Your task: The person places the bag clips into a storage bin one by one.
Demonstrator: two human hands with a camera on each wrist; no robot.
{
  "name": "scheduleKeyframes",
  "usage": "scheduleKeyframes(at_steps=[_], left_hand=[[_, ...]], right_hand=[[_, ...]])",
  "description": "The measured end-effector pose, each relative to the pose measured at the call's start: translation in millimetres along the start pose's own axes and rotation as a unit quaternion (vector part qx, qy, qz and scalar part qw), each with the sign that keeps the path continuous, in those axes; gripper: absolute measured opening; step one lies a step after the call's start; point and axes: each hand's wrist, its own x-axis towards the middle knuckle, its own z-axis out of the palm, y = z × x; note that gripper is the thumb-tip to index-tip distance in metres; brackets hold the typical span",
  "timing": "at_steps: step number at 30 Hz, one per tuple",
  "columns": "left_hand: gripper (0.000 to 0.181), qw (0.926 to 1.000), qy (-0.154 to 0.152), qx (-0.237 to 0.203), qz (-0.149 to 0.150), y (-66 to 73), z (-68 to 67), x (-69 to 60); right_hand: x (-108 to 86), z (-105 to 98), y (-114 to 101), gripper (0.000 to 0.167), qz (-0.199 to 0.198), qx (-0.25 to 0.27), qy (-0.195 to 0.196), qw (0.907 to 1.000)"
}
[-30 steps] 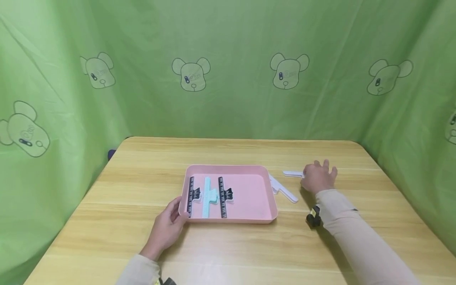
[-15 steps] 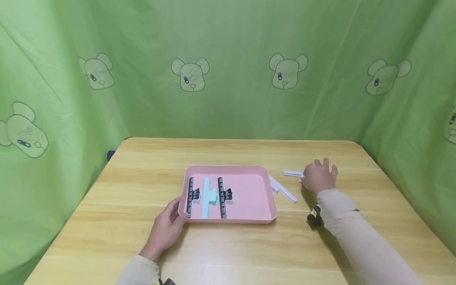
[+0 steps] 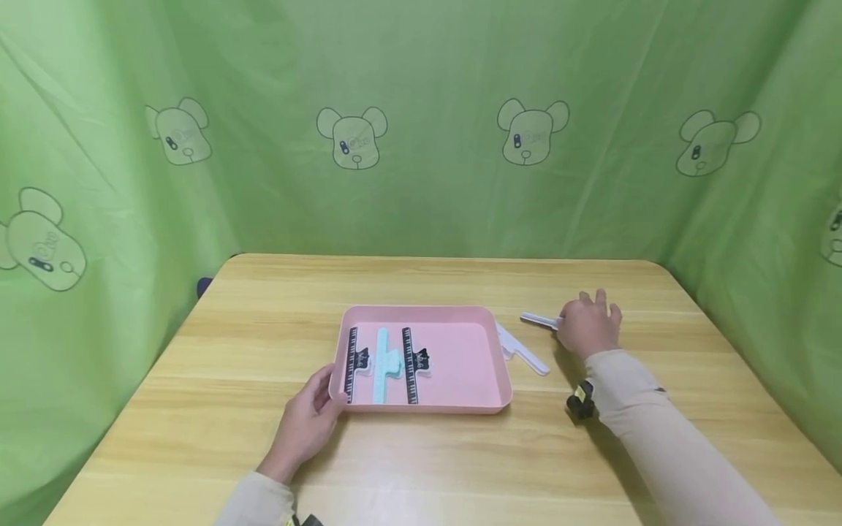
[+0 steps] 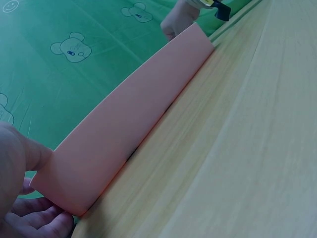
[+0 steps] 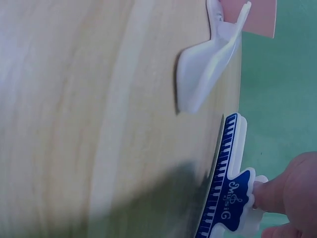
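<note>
My left hand [image 3: 305, 424] holds the pink tray [image 3: 460, 408] by its near left corner, thumb at the rim and fingers outside. Inside the tray lie a black piano-key clip [image 3: 352, 365], a light turquoise clip [image 3: 381, 365] and another black piano-key clip [image 3: 411, 365], side by side. To the right of the tray, my right hand [image 3: 590, 326] pinches a blue-and-white piano-key clip [image 5: 233, 198] by its handle. That clip stands on edge, close to the tabletop; whether it touches is unclear. Most of it is hidden by the hand in the head view.
A white clip [image 3: 524, 352] lies on the table between the tray's right wall and my right hand, one end against or behind the tray. The wooden table [image 3: 421, 467] is enclosed by a green curtain [image 3: 434, 204] at the back and sides.
The clip at my right hand has tipped, its visible end now showing a darker face. The right hand has barely shifted. My left hand and the tray stay put.
</note>
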Motion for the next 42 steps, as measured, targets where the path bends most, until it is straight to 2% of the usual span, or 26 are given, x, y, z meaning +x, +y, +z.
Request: scheduleKeyframes(at_steps=[6,14,27,34,39,42], left_hand=[[0.056,1.0,0.0,-0.001,0.005,-0.3,-0.3,0.1],[0.056,1.0,0.0,0.002,0.002,0.8,-0.7,0.6],[0.056,1.0,-0.001,-0.003,0.005,-2.6,0.5,0.7],[0.058,1.0,-0.002,-0.002,-0.002,-5.4,0.4,-7.6],[0.058,0.9999,0.0,-0.01,0.011,-4.1,0.0,-3.1],[0.058,0.9999,-0.001,-0.01,0.008,-2.7,-0.2,-0.9]], right_hand=[[-0.9,-4,-2,0.021,0.002,0.009,-0.004,0.9999],[-1.0,-13,-4,0.027,0.008,0.019,-0.03,0.9993],[0.6,-13,-5,0.025,0.007,0.035,-0.017,0.9992],[-3.3,-8,-5,0.027,0.018,0.061,-0.028,0.9975],[-3.4,-11,-9,0.027,0.015,0.067,-0.002,0.9977],[-3.2,-14,-11,0.028,0.017,0.074,-0.004,0.9971]])
